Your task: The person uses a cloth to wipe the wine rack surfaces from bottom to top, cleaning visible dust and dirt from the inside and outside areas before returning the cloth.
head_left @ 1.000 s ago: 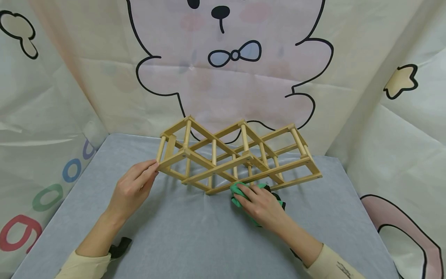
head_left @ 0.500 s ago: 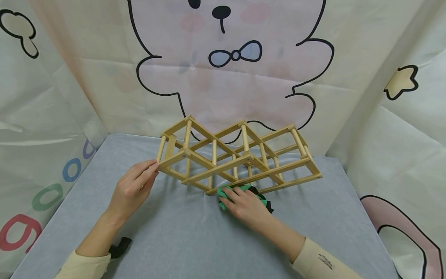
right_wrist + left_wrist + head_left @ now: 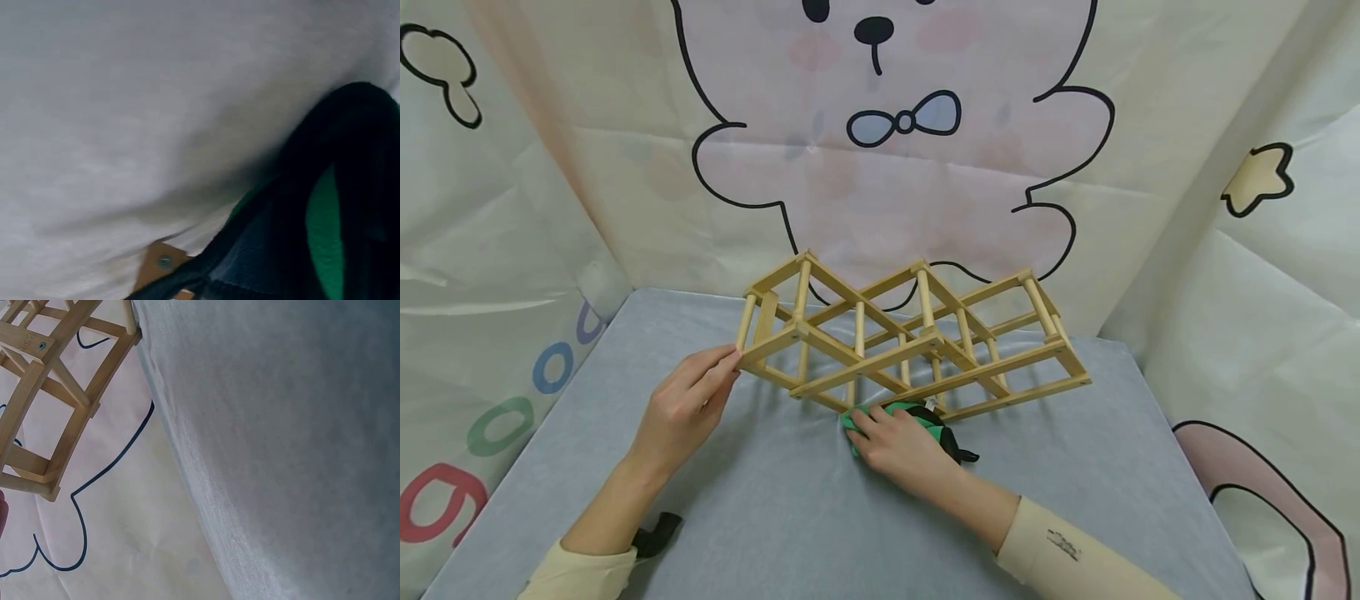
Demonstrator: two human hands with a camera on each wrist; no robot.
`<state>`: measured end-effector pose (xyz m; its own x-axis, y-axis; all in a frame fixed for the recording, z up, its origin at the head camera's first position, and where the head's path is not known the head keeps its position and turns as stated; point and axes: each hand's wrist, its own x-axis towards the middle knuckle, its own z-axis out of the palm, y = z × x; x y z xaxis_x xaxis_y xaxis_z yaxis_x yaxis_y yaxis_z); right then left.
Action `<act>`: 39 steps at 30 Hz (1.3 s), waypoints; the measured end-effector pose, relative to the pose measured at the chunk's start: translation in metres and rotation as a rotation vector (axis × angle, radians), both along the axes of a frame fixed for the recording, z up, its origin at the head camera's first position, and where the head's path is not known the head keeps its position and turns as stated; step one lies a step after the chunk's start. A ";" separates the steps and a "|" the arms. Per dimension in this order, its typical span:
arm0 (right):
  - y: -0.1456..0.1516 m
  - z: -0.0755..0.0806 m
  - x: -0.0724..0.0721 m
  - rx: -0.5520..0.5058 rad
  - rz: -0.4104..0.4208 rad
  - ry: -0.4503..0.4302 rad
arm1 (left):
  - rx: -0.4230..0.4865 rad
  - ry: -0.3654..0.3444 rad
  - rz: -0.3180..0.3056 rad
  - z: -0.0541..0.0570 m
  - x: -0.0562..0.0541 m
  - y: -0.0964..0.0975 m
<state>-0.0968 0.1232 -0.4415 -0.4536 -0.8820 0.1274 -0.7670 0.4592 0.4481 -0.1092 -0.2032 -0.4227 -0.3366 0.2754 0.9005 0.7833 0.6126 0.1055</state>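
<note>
A light wooden lattice rack (image 3: 867,364) of slats and dowels stands zigzag on the blue-grey covered table. My left hand (image 3: 685,412) pinches its left end corner between thumb and fingers. Along the lowest front slat, my right hand (image 3: 898,450) grips a bunched green and black cloth (image 3: 942,433), its fingertips near the slat's left end. Close up in the right wrist view, the cloth (image 3: 325,244) covers much of the lower right, and a screwed wooden slat end (image 3: 154,265) shows beside it. The left wrist view has the rack (image 3: 31,384) at upper left, with only a fingertip visible.
A printed cloth backdrop (image 3: 902,200) with a cartoon bear hangs behind the table (image 3: 790,517), and more printed sheets close off both sides. A black piece (image 3: 658,533) sits beside the left wrist.
My right hand has slid left along the lowest front slat, carrying the cloth with it. The left hand and the rack have stayed in place.
</note>
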 end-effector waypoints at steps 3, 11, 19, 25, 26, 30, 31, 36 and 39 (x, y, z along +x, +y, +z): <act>-0.007 0.001 0.000 0.023 -0.016 0.010 | -0.002 -0.004 0.004 0.000 0.000 0.000; -0.017 0.001 0.000 0.032 -0.012 0.040 | -0.005 0.001 0.002 -0.001 0.000 0.000; -0.023 0.002 -0.001 0.042 -0.001 0.048 | -0.001 0.002 0.001 0.000 0.000 0.000; -0.026 0.005 0.000 -0.004 0.054 0.040 | -0.004 0.002 0.002 0.000 0.000 0.000; -0.027 0.006 0.000 -0.015 0.065 0.039 | -0.004 0.001 0.003 0.000 0.000 0.000; -0.032 0.007 -0.001 -0.049 0.094 0.049 | -0.002 -0.006 0.004 0.000 0.000 0.000; -0.034 0.007 -0.001 -0.061 0.101 0.056 | -0.003 -0.007 0.004 0.000 0.000 0.000; -0.043 0.008 -0.003 -0.129 0.157 0.120 | -0.002 -0.012 0.001 0.000 0.001 0.000; -0.050 0.010 -0.003 -0.168 0.188 0.168 | -0.004 -0.005 0.004 -0.001 0.001 0.000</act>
<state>-0.0997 0.0735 -0.4317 -0.2448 -0.9089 0.3377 -0.7673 0.3945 0.5056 -0.1083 -0.2036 -0.4234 -0.3422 0.2773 0.8978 0.7805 0.6159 0.1073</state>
